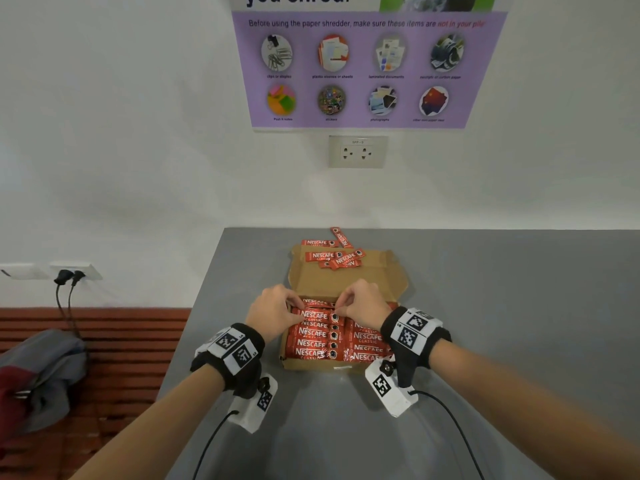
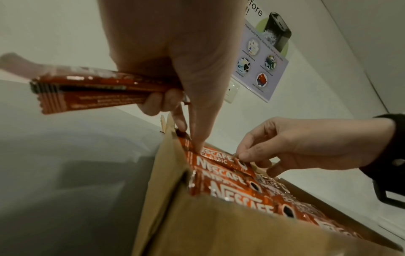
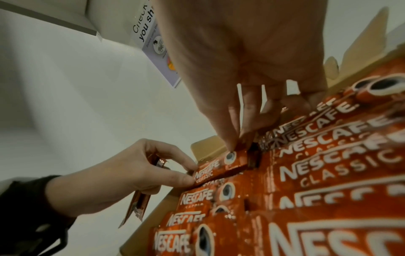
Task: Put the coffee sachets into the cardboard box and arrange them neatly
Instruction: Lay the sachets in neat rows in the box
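Note:
An open cardboard box (image 1: 346, 285) lies on the grey table, with red Nescafe sachets (image 1: 367, 341) in two columns inside. One sachet (image 1: 313, 315) lies slightly askew on top of the left column at the far end. My left hand (image 1: 294, 306) touches that sachet's left end with its fingertips (image 2: 198, 147) while its other fingers curl round spare sachets (image 2: 92, 90). My right hand (image 1: 341, 308) pinches the right end (image 3: 232, 159) of the same sachet. More loose sachets (image 1: 334, 259) lie on the open lid and just beyond it (image 1: 318, 242).
The grey table (image 1: 485, 306) runs to a white wall with a socket (image 1: 357, 152) and a purple poster (image 1: 363, 64). Left of the table's edge are a red slatted bench, a grey bag (image 1: 45, 372) and plugged-in cables (image 1: 65, 277).

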`<state>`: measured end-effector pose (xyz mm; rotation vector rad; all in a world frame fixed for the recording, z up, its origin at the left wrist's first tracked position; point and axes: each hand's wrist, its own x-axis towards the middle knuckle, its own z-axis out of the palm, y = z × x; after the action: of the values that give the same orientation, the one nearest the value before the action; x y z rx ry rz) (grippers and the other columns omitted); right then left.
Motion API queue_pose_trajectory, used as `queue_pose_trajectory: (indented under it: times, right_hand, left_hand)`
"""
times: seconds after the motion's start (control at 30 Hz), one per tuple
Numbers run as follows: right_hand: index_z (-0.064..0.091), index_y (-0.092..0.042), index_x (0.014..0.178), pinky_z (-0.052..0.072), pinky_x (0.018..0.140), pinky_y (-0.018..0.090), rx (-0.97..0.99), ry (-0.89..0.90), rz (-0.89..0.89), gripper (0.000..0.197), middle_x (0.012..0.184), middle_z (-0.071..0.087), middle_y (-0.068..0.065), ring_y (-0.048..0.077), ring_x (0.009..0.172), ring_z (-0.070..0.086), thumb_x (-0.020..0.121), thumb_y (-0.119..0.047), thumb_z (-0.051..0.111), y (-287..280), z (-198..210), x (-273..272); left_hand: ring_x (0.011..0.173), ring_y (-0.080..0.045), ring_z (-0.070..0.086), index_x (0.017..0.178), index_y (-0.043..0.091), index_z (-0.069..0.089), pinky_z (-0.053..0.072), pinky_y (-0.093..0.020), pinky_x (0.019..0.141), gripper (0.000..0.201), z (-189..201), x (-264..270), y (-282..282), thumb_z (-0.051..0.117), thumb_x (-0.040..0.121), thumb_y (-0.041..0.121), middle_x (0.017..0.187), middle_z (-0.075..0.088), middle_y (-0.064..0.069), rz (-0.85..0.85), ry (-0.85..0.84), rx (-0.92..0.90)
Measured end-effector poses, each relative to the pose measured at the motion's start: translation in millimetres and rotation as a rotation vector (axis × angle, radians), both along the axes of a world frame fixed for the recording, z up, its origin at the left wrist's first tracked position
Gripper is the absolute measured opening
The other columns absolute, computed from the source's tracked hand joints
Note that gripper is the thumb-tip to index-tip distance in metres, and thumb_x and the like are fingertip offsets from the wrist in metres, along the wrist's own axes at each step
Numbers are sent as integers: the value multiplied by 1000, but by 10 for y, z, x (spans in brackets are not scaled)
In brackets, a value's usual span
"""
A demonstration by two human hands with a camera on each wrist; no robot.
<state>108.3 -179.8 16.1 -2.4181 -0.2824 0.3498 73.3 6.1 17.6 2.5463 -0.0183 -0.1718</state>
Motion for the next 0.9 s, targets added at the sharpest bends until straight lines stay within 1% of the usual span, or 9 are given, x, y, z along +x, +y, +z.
queue_pose_trajectory:
  times: [0.1, 0.27, 0.37, 0.5, 0.6, 0.67, 0.73, 0.8, 0.9]
  right_hand:
    - [73, -10, 79, 51, 73, 23, -27, -24, -5, 4, 86, 71, 2, 7, 73, 60, 79, -14, 72, 6, -8, 8]
    - [71, -11, 80, 51, 70, 22, -42, -56, 9, 4, 85, 70, 1, 4, 69, 58, 82, -15, 70, -19, 8, 3]
    - [71, -12, 84, 51, 70, 21, -38, -76, 10, 6, 87, 69, 0, 7, 73, 59, 83, -17, 68, -16, 26, -11]
    - [70, -14, 97, 52, 80, 24, -44, -106, 22, 13, 97, 70, -2, 10, 86, 63, 86, -21, 65, 12, 12, -10]
    - [72, -16, 100, 53, 85, 30, -94, -117, 91, 16, 101, 71, -2, 11, 90, 64, 86, -22, 65, 45, -13, -26]
    - [72, -17, 98, 52, 85, 31, -132, -117, 119, 17, 101, 71, -2, 11, 90, 63, 84, -24, 68, 54, 2, -38]
    - [72, -19, 98, 52, 85, 32, -177, -121, 156, 21, 101, 70, -4, 11, 90, 63, 79, -28, 73, 46, 20, -45]
    - [72, -22, 97, 51, 85, 34, -246, -131, 201, 25, 101, 69, -6, 11, 91, 61, 74, -32, 76, 21, 35, -60]
    - [71, -24, 94, 48, 88, 38, -305, -119, 228, 26, 99, 67, -8, 11, 91, 59, 71, -34, 78, -19, 27, -76]
  left_hand:
    - [100, -13, 55, 96, 16, 67, 49, -29, 90, 17, -10, -1, -7, 71, 80, 24, 113, 58, 0, 3, 10, 2]
    - [87, -9, 54, 89, 12, 66, 51, -26, 83, 5, 42, 7, -7, 63, 87, 15, 96, 60, 0, 24, -83, -66]
    - [87, -10, 55, 96, 7, 66, 45, -19, 76, 11, 96, 40, -3, 57, 90, 10, 97, 62, -2, 73, -166, -121]
    - [86, -7, 51, 97, 6, 66, 39, -12, 72, 11, 148, 69, -17, 59, 89, 11, 102, 64, -5, 56, -207, -110]
    - [87, -8, 50, 93, 12, 65, 37, -10, 61, 13, 135, 47, -35, 68, 83, 20, 96, 54, 2, -8, -146, -64]
    - [86, -9, 51, 89, 16, 65, 38, -13, 66, 19, 89, 19, -73, 73, 78, 29, 94, 49, 6, -107, -99, 64]
    - [84, -9, 51, 91, 18, 66, 44, -20, 72, 24, 50, -7, -108, 75, 75, 33, 95, 49, 7, -171, -79, 168]
    - [85, -9, 52, 94, 18, 66, 48, -24, 77, 27, 20, -5, -119, 75, 74, 34, 100, 54, 5, -198, -66, 181]
    - [87, -8, 53, 96, 18, 66, 49, -24, 80, 28, 9, 7, -106, 75, 75, 34, 106, 56, 3, -230, -49, 197]
